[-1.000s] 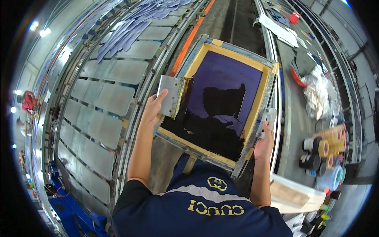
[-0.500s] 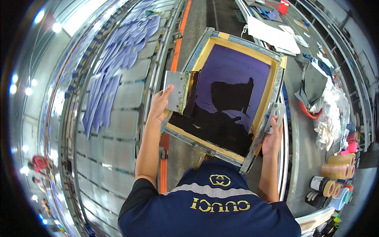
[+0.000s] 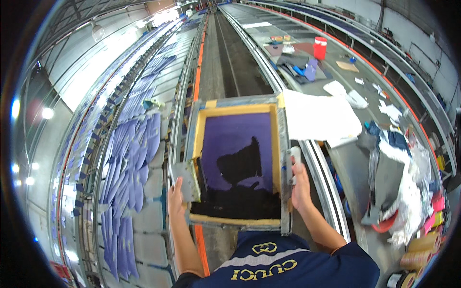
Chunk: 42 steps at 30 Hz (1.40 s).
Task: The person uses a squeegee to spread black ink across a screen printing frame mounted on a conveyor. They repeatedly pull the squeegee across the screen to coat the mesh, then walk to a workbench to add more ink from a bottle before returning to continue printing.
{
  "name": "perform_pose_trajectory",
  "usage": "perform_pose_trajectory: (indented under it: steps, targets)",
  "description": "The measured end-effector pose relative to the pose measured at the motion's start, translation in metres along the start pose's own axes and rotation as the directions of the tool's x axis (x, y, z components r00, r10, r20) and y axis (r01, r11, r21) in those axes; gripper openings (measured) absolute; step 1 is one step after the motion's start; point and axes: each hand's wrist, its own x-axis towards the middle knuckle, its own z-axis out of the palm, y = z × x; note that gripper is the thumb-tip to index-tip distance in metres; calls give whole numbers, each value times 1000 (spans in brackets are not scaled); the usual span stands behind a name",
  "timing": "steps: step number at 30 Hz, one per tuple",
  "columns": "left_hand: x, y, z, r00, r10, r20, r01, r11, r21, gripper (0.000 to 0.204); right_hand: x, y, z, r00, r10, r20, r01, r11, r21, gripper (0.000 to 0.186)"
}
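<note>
Left hand [image 3: 176, 199] has its fingers clamped on a flat metal scraper [image 3: 184, 178], right hand [image 3: 301, 188] likewise on a rounded handle [image 3: 296, 156]. Blobby black ink [image 3: 238, 162] covers part of the rectangular screen [image 3: 275, 139], mid-frame.

The fingers of the left hand [image 3: 176, 199] are mostly hidden behind the metal plate [image 3: 184, 180]; only the thumb is clearly exposed. Part of the handle [image 3: 295, 154] is covered by the right hand [image 3: 300, 187]. The underside of the frame [image 3: 284, 192] is turned from view, and the screen beneath the black ink [image 3: 240, 207] is obscured. The navy shirt [image 3: 307, 266] is cut off by the lower edge, as is a dark tape roll [image 3: 397, 279] (its base is lost). Details at the aisle's [image 3: 233, 72] far end are too small to be identified.
</note>
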Motion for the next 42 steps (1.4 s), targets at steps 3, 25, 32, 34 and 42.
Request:
perform_pose_trajectory:
  steps: [3,25,32,34,42]
  targets:
    - [76,-17,3,996,-23,-92,14,996,-93,44,92,15,51,987,109,116,-111,994,14,52]
    - [759,128,341,972,-56,227,53,998,20,55,717,69,269,945,-313,-98,289,936,-202,44]
    - [965,164,461,989,10,150,-24,996,91,36,962,50,355,931,-364,6,359,915,-186,43]
    - [1006,171,475,995,19,102,-27,997,79,37,1025,57,379,945,-325,42,326,924,-199,43]
    - [1215,145,481,992,13,-129,-14,1000,-12,51,1288,106,505,933,-163,321,268,910,-315,58]
